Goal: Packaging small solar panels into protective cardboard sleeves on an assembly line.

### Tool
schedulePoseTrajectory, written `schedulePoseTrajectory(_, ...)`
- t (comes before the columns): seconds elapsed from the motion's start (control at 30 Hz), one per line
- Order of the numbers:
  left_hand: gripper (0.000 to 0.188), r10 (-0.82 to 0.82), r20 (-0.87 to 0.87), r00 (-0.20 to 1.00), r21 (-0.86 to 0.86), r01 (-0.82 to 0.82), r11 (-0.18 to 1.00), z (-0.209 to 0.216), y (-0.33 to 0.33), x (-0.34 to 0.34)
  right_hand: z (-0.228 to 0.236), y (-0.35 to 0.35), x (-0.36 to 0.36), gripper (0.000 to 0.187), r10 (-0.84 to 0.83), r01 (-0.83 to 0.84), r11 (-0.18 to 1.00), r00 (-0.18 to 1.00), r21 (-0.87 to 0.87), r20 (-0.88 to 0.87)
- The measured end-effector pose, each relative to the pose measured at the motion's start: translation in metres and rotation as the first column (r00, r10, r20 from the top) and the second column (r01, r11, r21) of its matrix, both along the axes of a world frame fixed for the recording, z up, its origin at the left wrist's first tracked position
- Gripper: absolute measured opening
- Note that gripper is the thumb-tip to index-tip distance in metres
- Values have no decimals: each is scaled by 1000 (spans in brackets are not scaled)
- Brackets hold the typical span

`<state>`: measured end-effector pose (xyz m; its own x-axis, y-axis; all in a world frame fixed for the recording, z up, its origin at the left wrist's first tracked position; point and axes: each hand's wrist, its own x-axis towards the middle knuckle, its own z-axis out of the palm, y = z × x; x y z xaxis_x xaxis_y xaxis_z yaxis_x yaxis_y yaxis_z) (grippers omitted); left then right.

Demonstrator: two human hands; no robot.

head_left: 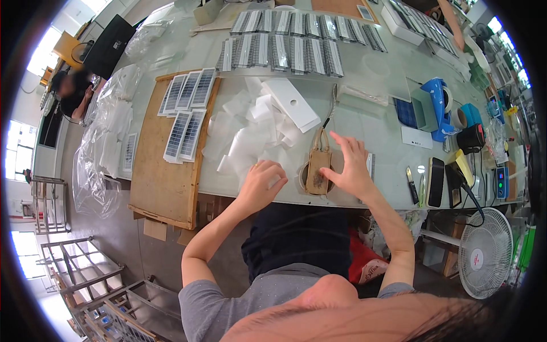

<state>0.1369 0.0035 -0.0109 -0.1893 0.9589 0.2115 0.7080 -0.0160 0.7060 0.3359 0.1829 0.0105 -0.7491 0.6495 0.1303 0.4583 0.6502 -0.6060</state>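
My right hand is open, thumb and fingers spread apart. Its thumb tip lies over the right edge of a tan, block-like piece with dark stains, and I cannot tell whether it touches. A braided cord runs from the far end of this piece. Curled fingers form my left hand, which hovers at the near side of a loose heap of translucent white film pieces. Whatever its fingertips may hold is hidden. A white flat box with a round hole lies on the heap's right side.
Small solar panels lie on a wooden board at left. Rows of striped strips fill the far table. At right are a knife, a blue tape dispenser and a white fan. Another person is far left.
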Motion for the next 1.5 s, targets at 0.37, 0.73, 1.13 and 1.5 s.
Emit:
schedulePoseTrajectory(0.37,44,-166,548,820,178,80,981,40,1,11,42,-33,-22,16,225,-358,888,887,-290,-404)
schedulePoseTrajectory(0.73,57,-140,-338,931,265,236,935,-29,-22,57,-12,15,0,14,11,-36,968,995,-247,-103)
schedulePoseTrajectory(1.13,18,-54,-46,997,377,68,924,-21,0,56,-14,24,-13,16,-34,24,994,995,-105,-99)
schedulePoseTrajectory(1.5,21,-37,-136,990,340,82,937,-21,0,53,-15,24,-13,23,-88,83,995,990,-51,-108)
